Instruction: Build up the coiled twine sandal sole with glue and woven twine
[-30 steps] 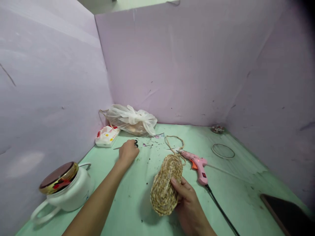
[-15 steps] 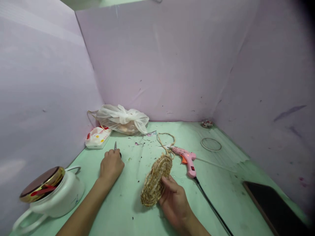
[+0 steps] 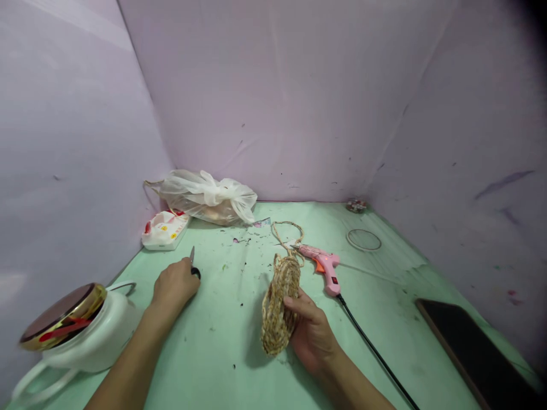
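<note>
While the left arm is slanting up from the bottom edge, the left hand [image 3: 175,282] is lying low over the green tabletop [image 3: 226,336], back upward, its fingers curling round a pair of scissors [image 3: 192,257]. A blade is poking out past the knuckles and a black handle loop is showing beside them, but the hand is covering the rest, and its fingertips are hiding underneath. From the lower right, the right hand [image 3: 314,330] is gripping a woven straw oval [image 3: 280,307], thumb pressing flat on its face, the other fingers mostly disappearing behind it. The oval is standing tilted near the middle of the table, casting a shadow to its left; whether its lower end is touching the surface is hard to tell. Beyond its top, a straw cord [image 3: 288,223] is looping on the table, and where the two are meeting is difficult to make out. Just beside it a pink glue gun [image 3: 329,265] is lying, its black cable [image 3: 378,353] running out of view. A dark flat device [image 3: 474,353] is being cut off at the lower right, and a plastic bag [image 3: 205,196] is blurring its contents.
</note>
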{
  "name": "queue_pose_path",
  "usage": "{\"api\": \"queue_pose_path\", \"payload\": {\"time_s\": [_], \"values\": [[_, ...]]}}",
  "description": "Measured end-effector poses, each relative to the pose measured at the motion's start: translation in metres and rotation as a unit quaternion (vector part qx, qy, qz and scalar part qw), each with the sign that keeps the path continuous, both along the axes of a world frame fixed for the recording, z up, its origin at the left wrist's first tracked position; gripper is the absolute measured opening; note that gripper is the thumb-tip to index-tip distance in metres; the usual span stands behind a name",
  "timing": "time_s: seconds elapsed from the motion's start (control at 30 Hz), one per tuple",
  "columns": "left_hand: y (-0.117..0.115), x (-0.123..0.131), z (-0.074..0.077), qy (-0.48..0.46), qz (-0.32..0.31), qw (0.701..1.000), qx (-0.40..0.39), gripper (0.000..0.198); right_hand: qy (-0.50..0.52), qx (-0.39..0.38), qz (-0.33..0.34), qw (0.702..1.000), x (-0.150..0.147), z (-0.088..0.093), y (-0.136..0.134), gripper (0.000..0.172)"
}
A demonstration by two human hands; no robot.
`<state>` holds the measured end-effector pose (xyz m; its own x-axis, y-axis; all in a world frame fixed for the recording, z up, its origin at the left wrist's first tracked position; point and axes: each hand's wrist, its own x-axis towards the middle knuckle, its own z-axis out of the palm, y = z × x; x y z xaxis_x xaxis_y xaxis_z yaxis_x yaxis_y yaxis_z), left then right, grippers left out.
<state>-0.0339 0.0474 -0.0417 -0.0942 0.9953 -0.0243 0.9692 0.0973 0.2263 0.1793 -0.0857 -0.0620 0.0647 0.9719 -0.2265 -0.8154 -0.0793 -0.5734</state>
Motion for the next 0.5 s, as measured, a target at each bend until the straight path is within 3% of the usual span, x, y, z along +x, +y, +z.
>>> {"api": "queue_pose_path", "payload": {"time_s": [0.17,0.33,0.4,0.5], "values": [[-0.004,0.0,0.009,-0.158,0.039,0.987,0.009,0.023,-0.01,0.0,-0.028,1.0,0.003,0.001,0.001,0.026],[-0.011,0.005,0.023,-0.39,0.044,0.919,-0.021,0.027,-0.033,0.012,-0.065,0.997,0.004,0.007,-0.001,0.033],[-0.016,0.006,0.029,-0.502,0.041,0.862,-0.052,0.03,-0.038,0.024,-0.065,0.997,0.004,0.01,-0.001,0.036],[-0.026,0.011,0.036,-0.679,0.051,0.724,-0.112,0.035,-0.035,0.016,-0.068,0.997,0.005,0.01,0.0,0.036]]}}
